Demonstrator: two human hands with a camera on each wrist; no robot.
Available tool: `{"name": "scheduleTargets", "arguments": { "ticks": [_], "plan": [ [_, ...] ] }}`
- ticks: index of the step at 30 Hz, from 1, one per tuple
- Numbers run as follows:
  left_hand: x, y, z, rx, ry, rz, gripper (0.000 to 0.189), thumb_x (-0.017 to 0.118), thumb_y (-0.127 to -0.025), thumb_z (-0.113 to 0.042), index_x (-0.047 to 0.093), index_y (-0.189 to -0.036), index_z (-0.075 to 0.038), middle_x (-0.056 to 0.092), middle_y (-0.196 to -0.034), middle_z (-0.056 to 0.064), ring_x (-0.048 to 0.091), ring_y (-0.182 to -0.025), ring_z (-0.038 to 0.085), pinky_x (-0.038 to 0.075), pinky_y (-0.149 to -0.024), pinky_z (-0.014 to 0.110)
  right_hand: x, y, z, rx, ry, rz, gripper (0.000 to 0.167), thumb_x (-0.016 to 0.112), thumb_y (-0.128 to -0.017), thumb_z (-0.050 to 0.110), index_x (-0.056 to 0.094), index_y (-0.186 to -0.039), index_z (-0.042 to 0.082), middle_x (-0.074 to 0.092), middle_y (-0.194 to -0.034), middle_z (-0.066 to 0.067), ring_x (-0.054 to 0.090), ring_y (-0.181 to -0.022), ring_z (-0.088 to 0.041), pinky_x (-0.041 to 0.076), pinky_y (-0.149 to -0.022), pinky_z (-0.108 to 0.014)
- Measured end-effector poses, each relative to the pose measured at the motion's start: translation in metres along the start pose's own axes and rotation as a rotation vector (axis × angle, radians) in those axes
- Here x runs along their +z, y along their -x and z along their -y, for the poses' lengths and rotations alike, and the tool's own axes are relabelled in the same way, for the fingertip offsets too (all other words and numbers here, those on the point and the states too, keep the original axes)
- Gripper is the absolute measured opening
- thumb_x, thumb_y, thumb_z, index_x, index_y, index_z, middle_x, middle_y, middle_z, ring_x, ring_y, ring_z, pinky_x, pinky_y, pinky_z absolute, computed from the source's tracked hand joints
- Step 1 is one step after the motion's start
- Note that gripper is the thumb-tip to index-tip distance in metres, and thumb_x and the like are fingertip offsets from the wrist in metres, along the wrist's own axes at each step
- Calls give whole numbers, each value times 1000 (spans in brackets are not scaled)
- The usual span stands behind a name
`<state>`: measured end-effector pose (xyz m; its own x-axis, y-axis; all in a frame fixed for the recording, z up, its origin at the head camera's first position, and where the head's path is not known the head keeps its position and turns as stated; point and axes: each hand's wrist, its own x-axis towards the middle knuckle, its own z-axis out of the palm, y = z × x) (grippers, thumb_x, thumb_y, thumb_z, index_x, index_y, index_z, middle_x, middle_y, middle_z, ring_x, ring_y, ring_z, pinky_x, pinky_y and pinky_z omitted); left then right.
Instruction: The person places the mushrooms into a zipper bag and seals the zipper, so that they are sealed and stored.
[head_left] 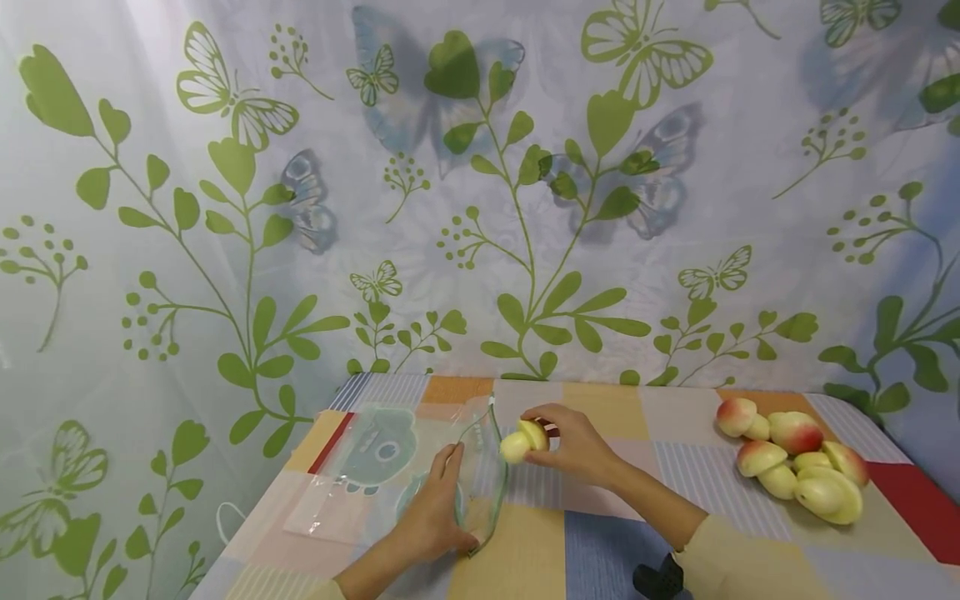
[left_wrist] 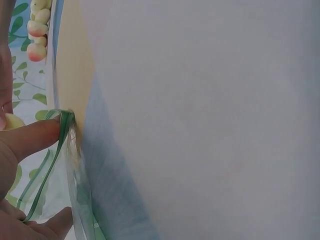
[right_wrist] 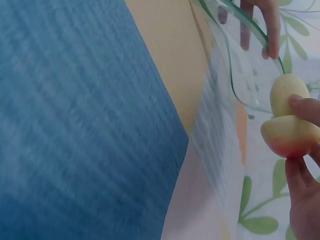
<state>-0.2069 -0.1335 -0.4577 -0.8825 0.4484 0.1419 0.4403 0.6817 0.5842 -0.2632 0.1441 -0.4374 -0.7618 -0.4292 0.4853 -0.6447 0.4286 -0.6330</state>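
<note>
Right hand (head_left: 572,448) holds one mushroom (head_left: 519,444) near one bag (head_left: 378,437).

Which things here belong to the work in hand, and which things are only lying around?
Seems part of the work:
mushroom-shaped piece, held by the right fingers
clear bag, touched by the left fingers
similar pieces piled at right, probably

Seems only surroundings:
patterned tablecloth
leaf-and-butterfly curtain

The held mushroom (right_wrist: 283,127) is pale yellow blushed red, the clear bag (head_left: 397,462) green-edged with teal print, the bench (head_left: 600,546) patchworked blue, yellow, orange and red, the whitish curtain (head_left: 420,267) green-leafed and butterfly-patterned.
</note>
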Motion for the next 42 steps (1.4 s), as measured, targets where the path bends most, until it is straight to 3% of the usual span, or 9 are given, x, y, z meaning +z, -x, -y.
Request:
{"name": "scheduleTargets", "arguments": {
  "ticks": [14, 20, 30, 42],
  "plan": [
    [0, 0, 4, -5, -2, 12, 134, 102, -61, -13, 15, -161, 6, 18, -162, 30, 48, -132, 51, 55, -97, 50, 49, -27, -1, 16, -72, 64, 45, 91, -79, 7, 65, -116, 5, 67, -114, -4, 67, -107, -28, 59, -90, -33],
    [0, 0, 4, 7, -10, 13, 132, 102, -61, -13, 17, -161, 4, 20, -162, 27, 48, -132, 49, 54, -99, 51, 61, -29, -7, -1, -2, -4, 43, 92, -77, 4, 68, -112, 2, 63, -108, -6, 66, -98, -27, 61, -85, -34],
    [-2, 1, 0, 21, -16, 36, 131, 101, -63, -12, 16, -161, 5, 18, -162, 28, 48, -132, 50, 52, -101, 51, 75, -24, -6, 129, 182, -103, 46, 95, -75, 17, 68, -111, 6, 62, -102, -1, 62, -87, -17, 57, -72, -28],
    [-1, -1, 1, 50, -35, 38, 129, 100, -63, -11, 17, -161, 5, 19, -164, 24, 43, -139, 44, 45, -108, 51, 89, -24, -3, 199, 112, -145, 29, 91, -79, 10, 68, -97, 4, 68, -91, -5, 70, -79, -16, 57, -67, -20]
  ]
}}
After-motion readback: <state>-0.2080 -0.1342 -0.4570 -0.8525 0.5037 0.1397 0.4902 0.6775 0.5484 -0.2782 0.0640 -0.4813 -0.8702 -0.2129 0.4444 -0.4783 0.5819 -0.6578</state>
